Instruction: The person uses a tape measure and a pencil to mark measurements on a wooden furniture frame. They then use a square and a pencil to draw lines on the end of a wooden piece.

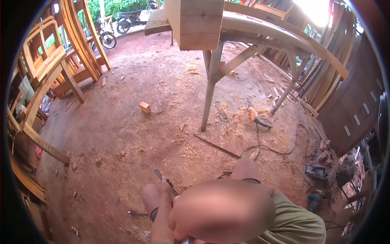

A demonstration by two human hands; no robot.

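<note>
My left hand (164, 186) is closed around a flat, narrow strip of dark metal, perhaps a chisel or blade (158, 174). One end of it sticks out past the fingers, over the dirt floor, and the other slants toward my body. Beside that hand is my bare left knee (149, 196). A large blurred oval (223, 207) covers the middle of my lap, and my right hand does not show. Olive-green cloth (294, 217) lies to the right of the oval.
A wooden workbench (212, 91) carries a thick timber beam (200, 32) ahead. On the shaving-strewn floor are a small wood block (144, 107), an orange corded power tool (253, 114) and its cable. Wooden frames (45, 87) stand left; more tools (315, 171) lie right.
</note>
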